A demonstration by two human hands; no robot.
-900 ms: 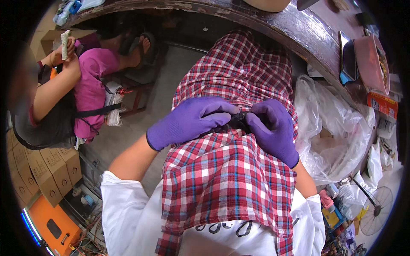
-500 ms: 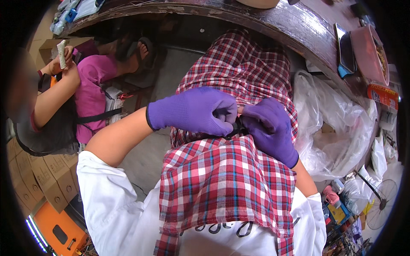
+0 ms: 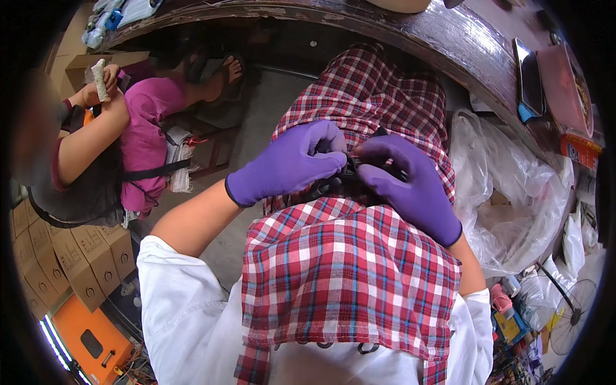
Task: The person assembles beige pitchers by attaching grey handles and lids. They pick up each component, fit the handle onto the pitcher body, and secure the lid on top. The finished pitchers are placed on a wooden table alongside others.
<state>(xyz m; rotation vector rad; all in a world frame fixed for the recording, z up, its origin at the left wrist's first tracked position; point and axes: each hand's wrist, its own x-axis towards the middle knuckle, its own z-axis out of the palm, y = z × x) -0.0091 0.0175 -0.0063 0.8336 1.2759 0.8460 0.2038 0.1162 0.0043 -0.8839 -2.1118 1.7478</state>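
Pinching a black part (image 3: pixel 350 167), frame centre | left hand (image 3: pixel 289 159) narrow, right hand (image 3: pixel 414 179) parted | our gloves' (image 3: pixel 253 183) bulk might let it slip onto the apron (image 3: pixel 353 276)

Purple-gloved left hand (image 3: pixel 285 160)'s pinching a small black thing (image 3: pixel 350 169), right hand (image 3: pixel 410 186)'s just beside it, fingers parted, over a red plaid apron (image 3: pixel 350 269). 1 clear plastic bag (image 3: pixel 471 192) off right.
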